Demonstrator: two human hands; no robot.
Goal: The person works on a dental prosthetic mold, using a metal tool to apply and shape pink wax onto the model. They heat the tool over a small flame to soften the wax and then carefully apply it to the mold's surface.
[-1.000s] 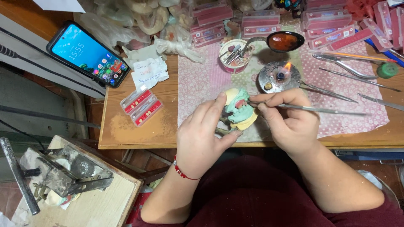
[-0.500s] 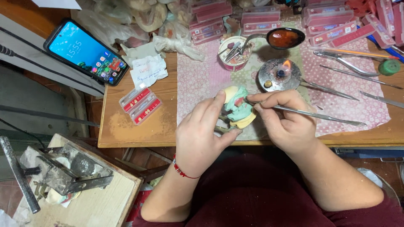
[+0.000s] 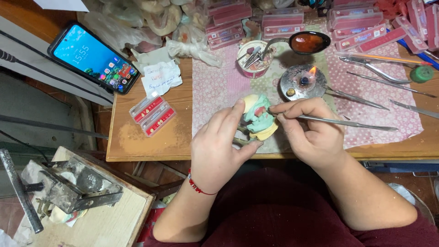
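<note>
While a small flame burns on the round metal burner [image 3: 302, 82], the lumpy dental model [image 3: 257, 117] of cream plaster and mint-green and pink wax sits just in front of that burner, over the near edge of the pink patterned cloth [image 3: 219, 87]. The left hand [image 3: 219, 146] curls closed around the model, thumb under its lower side and forefinger over the top (the metal frame beneath it is mostly hidden by the fingers). The right hand [image 3: 311, 130] pinches a slim, shiny steel instrument [image 3: 343, 122] between thumb and fingertips, its tip touching the pink wax; the exact contact spot is too small to make out. Beyond the burner lie a metal spoon [image 3: 308, 42] holding glossy red-orange wax and a small cup [image 3: 254, 59] of tools. Right of the burner, thin steel tools [image 3: 379, 73] lie scattered. Far left of it a smartphone [image 3: 93, 57] glows beside flat red-and-clear plastic cases [image 3: 152, 114]. Pink boxes at the top edge are cut off.
</note>
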